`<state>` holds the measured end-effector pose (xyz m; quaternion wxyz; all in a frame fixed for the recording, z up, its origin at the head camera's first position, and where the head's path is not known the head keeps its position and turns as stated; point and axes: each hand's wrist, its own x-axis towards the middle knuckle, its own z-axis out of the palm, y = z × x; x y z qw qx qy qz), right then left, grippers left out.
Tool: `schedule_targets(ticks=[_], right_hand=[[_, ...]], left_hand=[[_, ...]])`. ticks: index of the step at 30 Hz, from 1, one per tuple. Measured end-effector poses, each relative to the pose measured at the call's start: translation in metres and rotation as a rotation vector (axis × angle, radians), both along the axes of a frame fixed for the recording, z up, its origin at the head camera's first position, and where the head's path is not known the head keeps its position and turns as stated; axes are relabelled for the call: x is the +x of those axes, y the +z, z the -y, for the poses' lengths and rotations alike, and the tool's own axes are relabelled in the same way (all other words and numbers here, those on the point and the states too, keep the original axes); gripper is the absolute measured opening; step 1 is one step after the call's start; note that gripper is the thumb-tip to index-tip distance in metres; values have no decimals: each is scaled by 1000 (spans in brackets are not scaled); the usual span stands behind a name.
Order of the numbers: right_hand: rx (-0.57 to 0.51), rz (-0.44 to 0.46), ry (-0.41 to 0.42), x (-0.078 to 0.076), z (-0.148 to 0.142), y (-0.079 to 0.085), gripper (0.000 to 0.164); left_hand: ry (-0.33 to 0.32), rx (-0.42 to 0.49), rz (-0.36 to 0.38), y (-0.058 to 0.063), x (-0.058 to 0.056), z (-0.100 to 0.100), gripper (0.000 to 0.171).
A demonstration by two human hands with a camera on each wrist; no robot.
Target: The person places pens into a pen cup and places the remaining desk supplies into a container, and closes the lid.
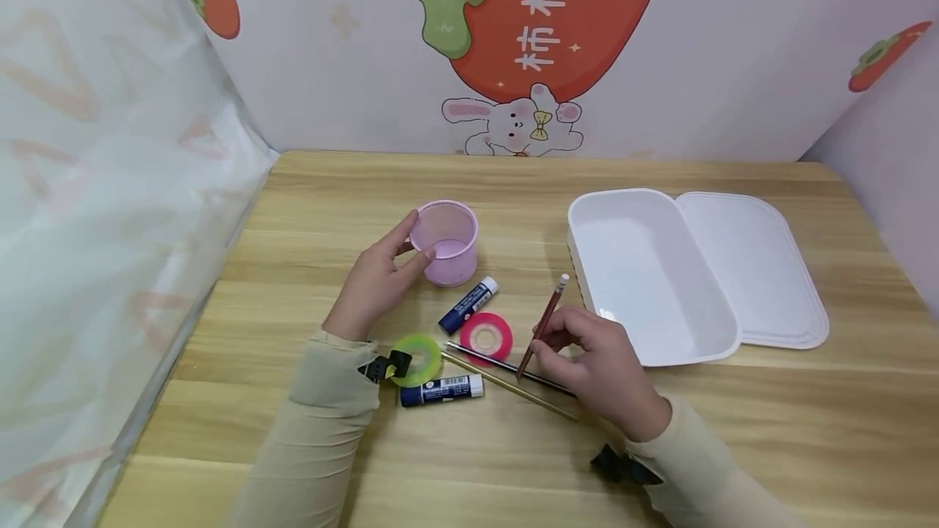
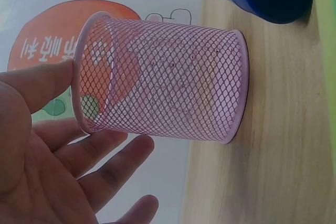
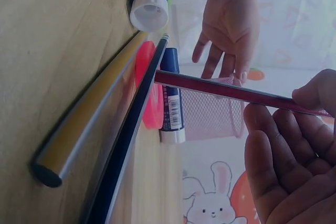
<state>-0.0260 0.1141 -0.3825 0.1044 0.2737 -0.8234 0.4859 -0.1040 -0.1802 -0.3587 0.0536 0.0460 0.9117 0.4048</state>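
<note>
The fingers of the right hand (image 1: 597, 365) pinched 1 red pencil (image 1: 546, 316) partway along its length, near the middle of the surface (image 1: 469, 471). The pencil's long axis was inclined: white eraser end raised toward the back edge, lower end at the black pencil (image 1: 499, 363); contact there could not be confirmed. The fingers of the left hand (image 1: 376, 282) held the rim of the pink mesh cup (image 1: 451, 271), thumb set wide of the fingers. The cup stood upright, left of centre, toward the back edge. From the right fingers, it lay leftward and farther back, apart; the left hand was nearer.
</note>
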Motion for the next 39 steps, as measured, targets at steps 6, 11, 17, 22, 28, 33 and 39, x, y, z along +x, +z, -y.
schedule_targets(ticks=[6,11,17,22,28,33,39], right_hand=[[-6,24,-13,-3,2,4,18],[20,19,-28,-7,7,10,15],[53,-8,-16,-17,15,20,13],[45,11,-24,-23,18,29,13],[-37,17,-39,-31,25,35,12],[-77,18,-41,-37,32,42,8],[-94,-11,-45,-45,39,52,7]], left_hand=[[9,-7,-18,-2,-2,-4,69],[4,2,-12,0,-2,-3,69],[12,12,-16,1,-1,-1,70],[-5,22,-25,1,-2,-1,70],[-5,28,-12,0,-2,-1,70],[-6,25,-14,0,-2,0,70],[-11,29,-23,1,-2,-1,70]])
